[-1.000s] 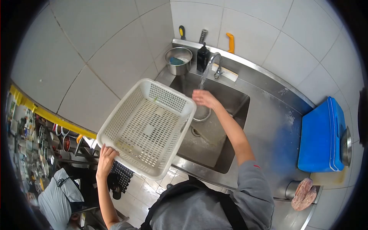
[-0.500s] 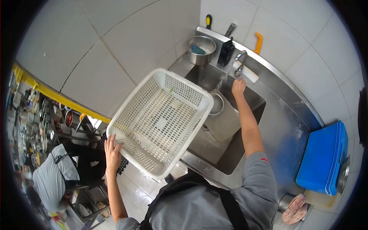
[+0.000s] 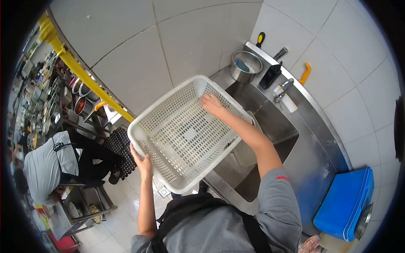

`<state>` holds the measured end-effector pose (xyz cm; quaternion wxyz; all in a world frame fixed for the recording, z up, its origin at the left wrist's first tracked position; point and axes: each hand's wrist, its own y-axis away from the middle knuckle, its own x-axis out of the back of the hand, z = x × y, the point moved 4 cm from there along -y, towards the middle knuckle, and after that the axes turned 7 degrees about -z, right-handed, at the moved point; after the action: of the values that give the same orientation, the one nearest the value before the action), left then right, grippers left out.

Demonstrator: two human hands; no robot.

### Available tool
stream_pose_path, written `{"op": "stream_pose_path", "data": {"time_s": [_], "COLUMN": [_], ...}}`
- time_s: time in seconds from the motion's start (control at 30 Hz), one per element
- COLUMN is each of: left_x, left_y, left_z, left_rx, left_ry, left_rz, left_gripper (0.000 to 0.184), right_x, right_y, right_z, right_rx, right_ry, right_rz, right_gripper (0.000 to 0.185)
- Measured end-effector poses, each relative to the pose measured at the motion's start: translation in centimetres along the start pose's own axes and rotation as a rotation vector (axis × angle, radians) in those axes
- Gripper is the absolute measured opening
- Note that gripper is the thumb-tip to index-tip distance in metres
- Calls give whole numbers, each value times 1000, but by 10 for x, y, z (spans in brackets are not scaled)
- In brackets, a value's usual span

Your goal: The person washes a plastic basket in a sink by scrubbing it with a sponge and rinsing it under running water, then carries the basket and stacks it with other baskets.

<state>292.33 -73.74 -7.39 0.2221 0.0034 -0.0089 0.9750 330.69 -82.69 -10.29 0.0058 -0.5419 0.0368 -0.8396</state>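
Note:
A white perforated plastic basket (image 3: pixel 190 135) is held tilted, its left end over the floor and its right end over the sink. My left hand (image 3: pixel 142 163) grips its near left rim, thumb on the rim and fingers partly hidden outside. My right hand (image 3: pixel 211 104) reaches inside to the far wall, fingers curled together. Anything between those fingers is hidden. Below and right of the basket is the steel sink (image 3: pixel 291 143), with a light-coloured container (image 3: pixel 244 154) in it, mostly covered. The tap (image 3: pixel 285 90) stands at the sink's back edge.
A steel bowl (image 3: pixel 246 66) with a blue-green scouring pad and a black bottle (image 3: pixel 271 75) stand behind the sink. A blue box (image 3: pixel 344 204) is at the right. At left, a co-worker (image 3: pixel 55 164) bends by a shelf; a tiled wall (image 3: pixel 122 63) rises close ahead.
My right hand has moved from beside the tap into the basket. The stream under the tap no longer shows plainly. The view has turned, with the basket still in my left hand.

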Motion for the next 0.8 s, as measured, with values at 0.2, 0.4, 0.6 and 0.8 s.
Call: {"op": "stream_pose_path", "data": {"time_s": [0.2, 0.4, 0.6, 0.8], "left_x": [-6, -6, -7, -8], "left_y": [-2, -3, -4, -7], "left_z": [18, 14, 19, 20], "left_rx": [-10, 5, -11, -19], "left_ry": [-1, -39, -20, 17], "left_rz": [51, 5, 30, 17], "left_gripper": [83, 85, 85, 86], "right_x": [-5, -15, -21, -10], "right_y": [3, -39, -48, -59], "right_z": [-4, 8, -30, -36], "right_rx": [110, -390, -566, -665], "right_ry": [40, -493, -447, -1063], "right_rz": [-102, -76, 43, -274], "right_gripper": [10, 11, 12, 6]}}
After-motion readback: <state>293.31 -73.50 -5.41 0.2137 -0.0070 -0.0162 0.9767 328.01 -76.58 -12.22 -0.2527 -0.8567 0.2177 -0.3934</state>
